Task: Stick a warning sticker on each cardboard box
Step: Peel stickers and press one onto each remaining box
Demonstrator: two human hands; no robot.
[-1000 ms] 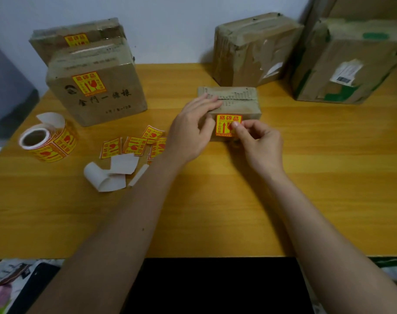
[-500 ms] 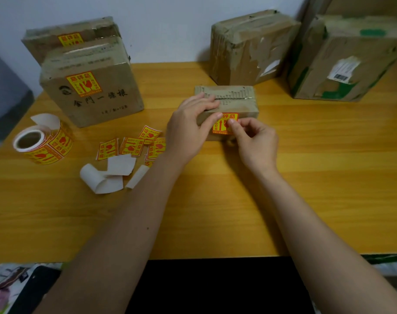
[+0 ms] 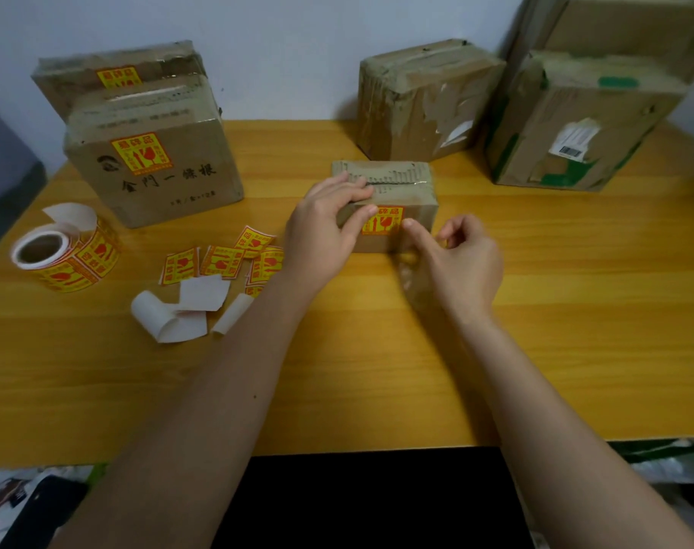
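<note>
Head view — left hand (image 3: pixel 329 231) grips the small box (image 3: pixel 412 192), right hand (image 3: pixel 462 263) loosely curled beside its sticker (image 3: pixel 383 221).

- Both forearms are bare from elbow to wrist, no sleeve showing anywhere along them.
- The left hand (image 3: pixel 325 231) wears no glove, ring or watch.
- The right hand (image 3: pixel 462 267) is likewise bare, with no ring or band at the wrist.
- Fingernails are short and unpainted where they show.
- A small dark speck marks the left forearm.
</note>
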